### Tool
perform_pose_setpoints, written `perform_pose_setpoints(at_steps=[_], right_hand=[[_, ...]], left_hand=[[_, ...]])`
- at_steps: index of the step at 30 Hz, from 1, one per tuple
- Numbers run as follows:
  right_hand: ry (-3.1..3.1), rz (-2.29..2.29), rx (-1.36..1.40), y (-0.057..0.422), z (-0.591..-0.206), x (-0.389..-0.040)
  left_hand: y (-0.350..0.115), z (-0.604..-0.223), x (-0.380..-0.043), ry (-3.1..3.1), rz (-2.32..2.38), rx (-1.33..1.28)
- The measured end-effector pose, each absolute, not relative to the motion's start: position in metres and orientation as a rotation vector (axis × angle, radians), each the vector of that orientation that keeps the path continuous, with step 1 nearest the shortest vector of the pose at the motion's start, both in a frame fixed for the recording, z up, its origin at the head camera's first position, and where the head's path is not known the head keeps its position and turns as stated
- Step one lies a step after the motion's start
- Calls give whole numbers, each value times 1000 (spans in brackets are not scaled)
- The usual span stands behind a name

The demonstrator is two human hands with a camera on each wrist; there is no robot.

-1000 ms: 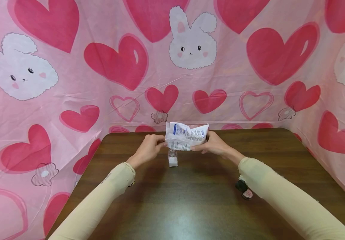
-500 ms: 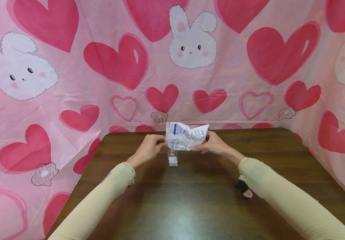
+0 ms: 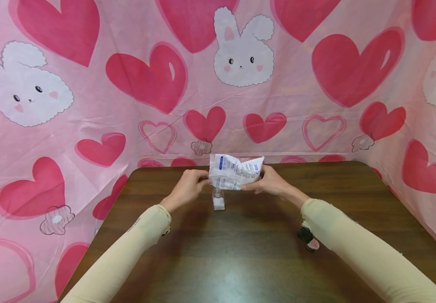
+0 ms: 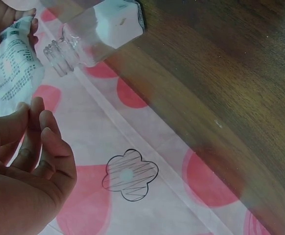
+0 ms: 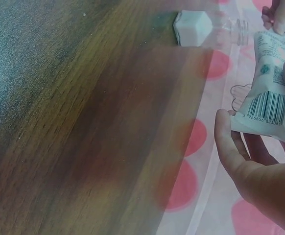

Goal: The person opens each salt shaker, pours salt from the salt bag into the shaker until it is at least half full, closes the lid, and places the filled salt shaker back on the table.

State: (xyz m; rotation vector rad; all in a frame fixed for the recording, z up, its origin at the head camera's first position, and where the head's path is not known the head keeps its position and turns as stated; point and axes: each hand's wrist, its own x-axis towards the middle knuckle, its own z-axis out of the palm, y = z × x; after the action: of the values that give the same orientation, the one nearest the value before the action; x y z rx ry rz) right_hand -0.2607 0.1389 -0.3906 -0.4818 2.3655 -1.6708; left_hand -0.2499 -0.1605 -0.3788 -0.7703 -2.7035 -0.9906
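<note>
White printed packet [image 3: 234, 173], creased, barcoded, hung just above glass bottle [image 3: 219, 202], near far edge of table [image 3: 233, 252]. Left hand [image 3: 188, 184] pinched 1 end; right hand [image 3: 274, 182] gripped other. Open room lay between sleeves [image 3: 123, 256].

Pinched between the left grip [image 3: 187, 185] and right grip [image 3: 272, 182], the packet [image 3: 236, 173] looks like thin paper or film, creased and mostly matt. Just below it, between the grips, the bottle [image 4: 91, 36] is clear, smooth and glossy, glass or plastic unclear, its white contents [image 4: 118, 23] matt. Beneath both grips, the table [image 3: 218, 252] is wood-grained with a soft, finely pebbled sheen; beyond them, the backdrop [image 3: 134, 33] is wrinkled, matt cloth.
</note>
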Motion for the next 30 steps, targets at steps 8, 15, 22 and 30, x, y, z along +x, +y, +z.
perform_pose_setpoints(at_steps=[8, 15, 22, 30], right_hand=[[2368, -1668, -479, 139, -391, -261], [2373, -1669, -473, 139, -390, -260], [2378, -1661, -480, 139, -392, -261], [2375, -1665, -482, 139, -392, -261]], left_hand=[[-161, -379, -249, -2701, -979, -763], [-161, -380, -250, -2688, -974, -779], [-160, -379, -249, -2695, -973, -774], [-161, -379, -250, -2695, -967, -774]])
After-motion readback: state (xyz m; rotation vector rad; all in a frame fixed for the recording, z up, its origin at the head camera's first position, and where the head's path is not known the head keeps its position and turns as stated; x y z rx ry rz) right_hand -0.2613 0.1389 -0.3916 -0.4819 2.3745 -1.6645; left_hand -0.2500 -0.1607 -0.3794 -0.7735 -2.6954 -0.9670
